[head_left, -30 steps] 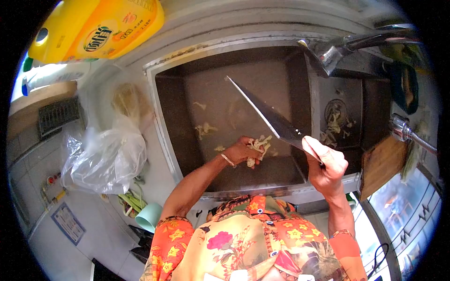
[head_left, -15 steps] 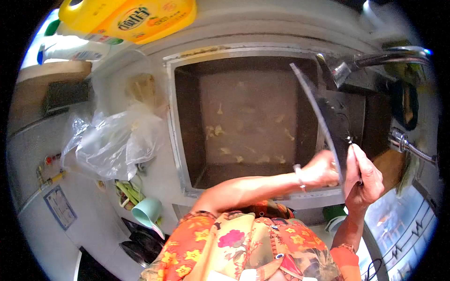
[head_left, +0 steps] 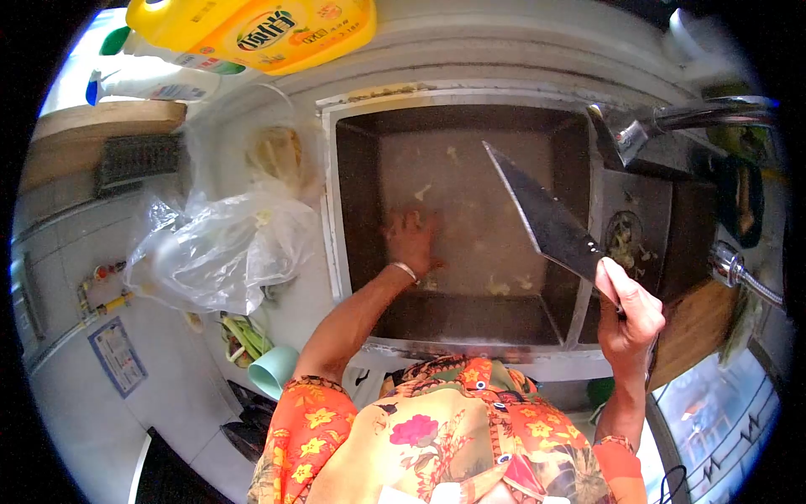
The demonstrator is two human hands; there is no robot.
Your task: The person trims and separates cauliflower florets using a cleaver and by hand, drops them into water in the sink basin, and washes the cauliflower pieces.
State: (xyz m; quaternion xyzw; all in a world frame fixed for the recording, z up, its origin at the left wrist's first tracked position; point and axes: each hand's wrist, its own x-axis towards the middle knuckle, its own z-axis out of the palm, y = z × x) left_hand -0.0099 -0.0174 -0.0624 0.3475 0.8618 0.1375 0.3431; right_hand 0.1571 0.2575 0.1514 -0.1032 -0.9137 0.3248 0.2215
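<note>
My right hand (head_left: 630, 311) grips a kitchen knife (head_left: 550, 220) by the handle. Its broad dark blade is tilted up over the right side of the sink (head_left: 478, 323). Deep in the left part of the basin, my left hand (head_left: 411, 239) reaches down with its fingers spread at the bottom. Small pale vegetable scraps (head_left: 499, 287) lie scattered around it on the sink floor. More bits sit around the drain (head_left: 623, 235) in the small right-hand basin. Whether a scrap lies under my left palm is hidden.
A chrome faucet (head_left: 642, 134) juts in from the upper right. Left of the sink are a crumpled clear plastic bag (head_left: 235, 252), green vegetable stalks (head_left: 243, 338) and a light-green cup (head_left: 273, 371). A yellow detergent bottle (head_left: 294, 38) stands behind. A wooden board (head_left: 693, 323) is at right.
My left hand has left the knife blade and moved left, down into the sink. The knife, still in my right hand, has turned so its dark flat side shows.
</note>
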